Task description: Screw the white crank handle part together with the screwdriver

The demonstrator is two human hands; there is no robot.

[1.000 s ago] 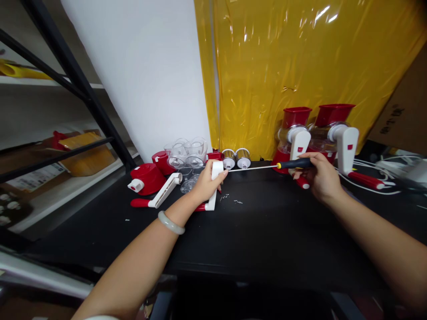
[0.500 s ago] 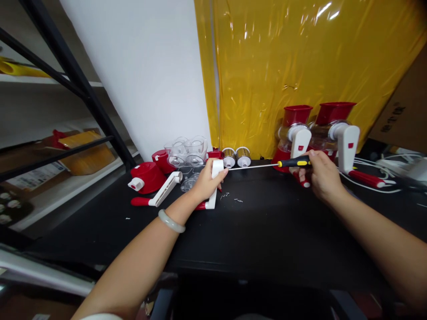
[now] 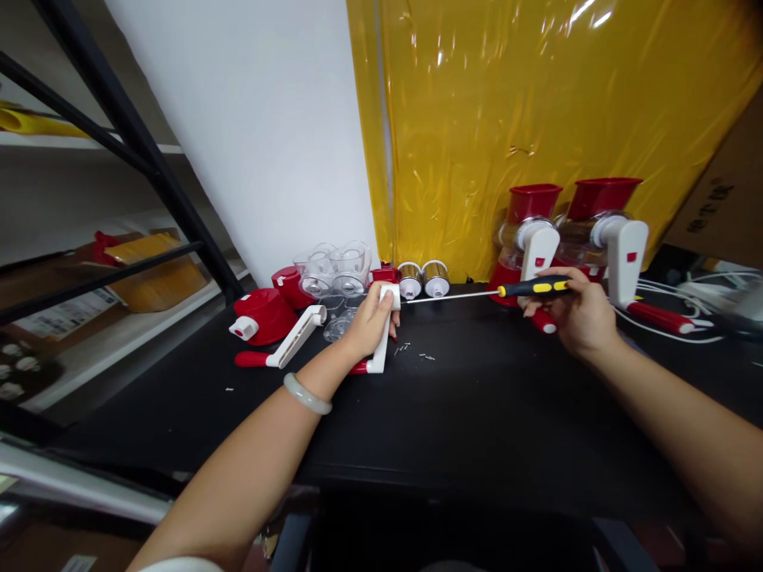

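Observation:
My left hand (image 3: 370, 322) is closed round the upper part of a white crank handle (image 3: 379, 356) with a red grip, held upright over the black table. In my right hand (image 3: 587, 316) is a yellow and black screwdriver (image 3: 533, 287), held level by its handle. Its long shaft points left, and the tip is close to the top of the crank; whether they touch is unclear. Several small screws (image 3: 403, 348) lie on the table just right of the crank. Another white crank (image 3: 298, 338) with a red grip lies to the left.
Red bases (image 3: 261, 316) and clear plastic cups (image 3: 349, 266) stand at the back left, beside two metal drums (image 3: 435, 279). Two red and white grinders (image 3: 625, 254) stand at the back right near white cables (image 3: 685, 294). A black-framed shelf (image 3: 172, 199) is at left.
The screwdriver handle has shifted slightly right, and my right fingers are more spread around it. My left thumb has moved onto the crank's top end.

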